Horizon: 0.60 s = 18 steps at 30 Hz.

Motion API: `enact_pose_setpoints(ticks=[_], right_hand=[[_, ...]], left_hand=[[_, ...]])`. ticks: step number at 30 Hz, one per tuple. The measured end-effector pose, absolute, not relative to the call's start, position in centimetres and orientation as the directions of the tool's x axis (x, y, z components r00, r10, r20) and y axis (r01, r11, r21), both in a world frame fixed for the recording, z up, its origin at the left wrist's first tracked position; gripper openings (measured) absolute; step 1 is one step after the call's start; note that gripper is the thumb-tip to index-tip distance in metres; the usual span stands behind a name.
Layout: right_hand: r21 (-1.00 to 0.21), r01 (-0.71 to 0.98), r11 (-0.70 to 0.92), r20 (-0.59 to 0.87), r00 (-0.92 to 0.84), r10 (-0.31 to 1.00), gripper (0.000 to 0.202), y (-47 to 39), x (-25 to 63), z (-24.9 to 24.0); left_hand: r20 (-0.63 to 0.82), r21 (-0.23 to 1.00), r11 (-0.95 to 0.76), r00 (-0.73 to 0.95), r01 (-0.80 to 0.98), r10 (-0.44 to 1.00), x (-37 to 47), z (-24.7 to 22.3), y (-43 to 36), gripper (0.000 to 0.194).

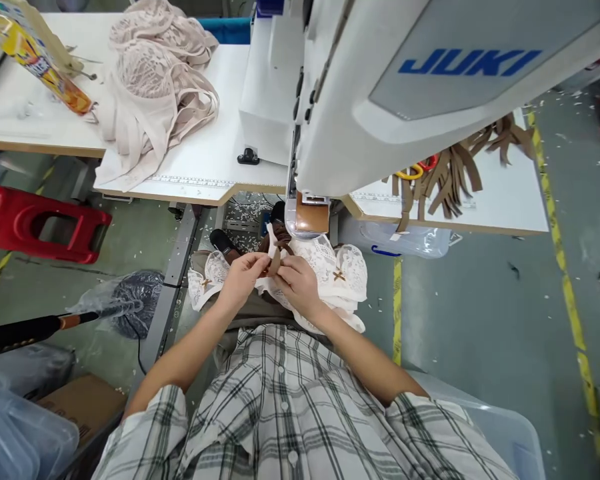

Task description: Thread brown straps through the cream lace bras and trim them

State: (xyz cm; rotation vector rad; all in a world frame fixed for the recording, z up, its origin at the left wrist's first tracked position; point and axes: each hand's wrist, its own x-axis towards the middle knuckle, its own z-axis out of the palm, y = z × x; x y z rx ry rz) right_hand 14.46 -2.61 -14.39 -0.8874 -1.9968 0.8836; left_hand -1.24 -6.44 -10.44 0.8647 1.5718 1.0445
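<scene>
My left hand (245, 279) and my right hand (299, 280) are close together over my lap, just below the sewing machine head (307, 217). Between their fingertips they pinch a brown fabric strap (275, 262). A pale strip (271, 239) stands up from the same spot; whether it is joined to the strap I cannot tell. White lace bras (347, 270) with small brown bows lie across my lap, beneath and beside both hands. More brown straps (281, 233) show behind my fingers, partly hidden.
Pale pink lace bras (155, 87) are heaped on the white table (195, 180) at left, beside a drink bottle (45, 67). Brown straps (450, 177) and scissors (413, 172) lie at right. A red stool (45, 227) stands left; a plastic bin (405, 239) sits under the table.
</scene>
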Motion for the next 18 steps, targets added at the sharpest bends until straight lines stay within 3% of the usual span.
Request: enact_pose_setpoints(ticks=[3,7,12,18], right_hand=[[-0.776,0.309,0.55,0.406,-0.423,0.81,0.013,-2.4,15.8,-13.1],[-0.761,0.348,0.548,0.409,-0.398,0.821,0.024,-1.5,16.4,-10.5],[-0.794,0.371,0.481,0.332,-0.398,0.855,0.023,-0.4,15.8,-9.0],[-0.694,0.406,0.594,0.392,-0.479,0.786,0.023,-0.7,16.1,-10.2]], left_hand=[[-0.308,0.94,0.336,-0.274,0.062,0.911,-0.6,-9.2,-6.4,0.031],[-0.275,0.95,0.301,-0.233,0.085,0.933,0.1,-7.2,-6.8,0.028],[-0.331,0.943,0.327,-0.194,-0.056,0.923,0.7,-5.9,-6.7,0.028],[-0.396,0.918,0.393,-0.128,-0.053,0.909,0.9,-6.8,-5.1,0.037]])
